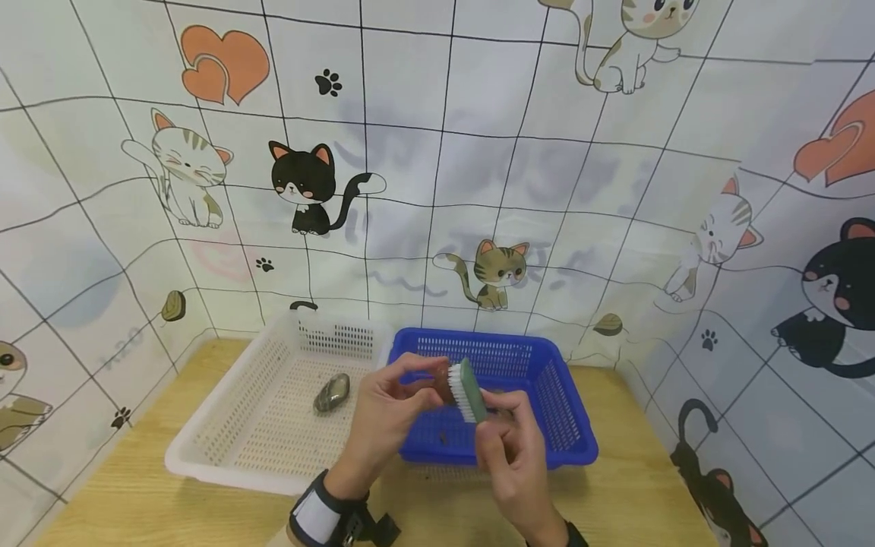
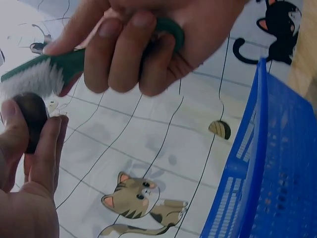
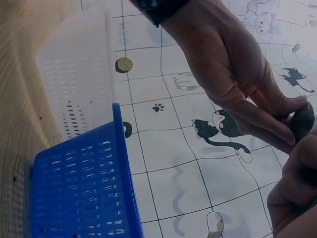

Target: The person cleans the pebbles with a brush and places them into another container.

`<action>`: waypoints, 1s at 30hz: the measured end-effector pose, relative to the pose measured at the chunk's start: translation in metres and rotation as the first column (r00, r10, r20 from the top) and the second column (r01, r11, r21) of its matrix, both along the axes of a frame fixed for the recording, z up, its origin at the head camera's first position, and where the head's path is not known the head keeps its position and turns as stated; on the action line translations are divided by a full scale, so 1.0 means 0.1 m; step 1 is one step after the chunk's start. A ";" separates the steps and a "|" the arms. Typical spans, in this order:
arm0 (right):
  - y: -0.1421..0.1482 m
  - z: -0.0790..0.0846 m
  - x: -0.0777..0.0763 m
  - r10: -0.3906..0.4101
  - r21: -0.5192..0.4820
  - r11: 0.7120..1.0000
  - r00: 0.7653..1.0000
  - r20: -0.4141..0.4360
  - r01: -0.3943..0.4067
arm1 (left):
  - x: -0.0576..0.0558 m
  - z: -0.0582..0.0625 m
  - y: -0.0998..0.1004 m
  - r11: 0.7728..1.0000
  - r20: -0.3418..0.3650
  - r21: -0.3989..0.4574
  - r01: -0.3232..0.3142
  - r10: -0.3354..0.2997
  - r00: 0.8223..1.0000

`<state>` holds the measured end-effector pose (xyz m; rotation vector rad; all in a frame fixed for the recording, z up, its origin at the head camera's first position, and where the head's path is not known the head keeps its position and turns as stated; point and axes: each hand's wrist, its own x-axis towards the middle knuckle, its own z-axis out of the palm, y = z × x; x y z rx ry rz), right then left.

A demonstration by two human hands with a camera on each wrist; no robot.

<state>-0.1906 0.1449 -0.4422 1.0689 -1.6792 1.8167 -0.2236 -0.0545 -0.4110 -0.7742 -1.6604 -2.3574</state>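
My left hand (image 1: 390, 414) pinches a smooth brown stone (image 1: 443, 382) between thumb and fingers, above the blue basket (image 1: 577, 425). A green brush (image 1: 472, 389) with white bristles is gripped by my right hand (image 1: 516, 463), the fingers curled round its handle. Its bristles face the stone and appear to touch it. In the left wrist view the stone (image 2: 34, 119) looks dark and sits just under the bristles (image 2: 37, 79). The right wrist view shows the left hand (image 3: 233, 74) holding the stone (image 3: 303, 121), while the brush is mostly hidden.
A white basket (image 1: 205, 448) stands left of the blue one, with a shiny grey-brown stone (image 1: 332, 393) inside. Small dark bits lie in the blue basket. Both baskets rest on a wooden table (image 1: 629, 486), backed by a cat-patterned sheet (image 1: 403, 167).
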 end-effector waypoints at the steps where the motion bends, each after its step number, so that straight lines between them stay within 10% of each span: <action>1: -0.01 0.00 0.01 -0.014 0.002 1.000 1.000 -0.002 0.014 | 0.02 0.00 0.01 1.000 0.030 0.003 0.000 0.000 1.000; 16: -0.05 0.06 0.01 -0.275 0.191 0.954 0.928 0.250 0.231 | 0.01 -0.08 0.14 0.984 0.386 0.153 0.091 -0.145 0.911; 30: -0.02 0.02 -0.10 -0.303 0.239 0.944 0.886 0.351 0.228 | -0.15 -0.17 0.15 0.982 0.481 0.156 0.110 -0.173 0.860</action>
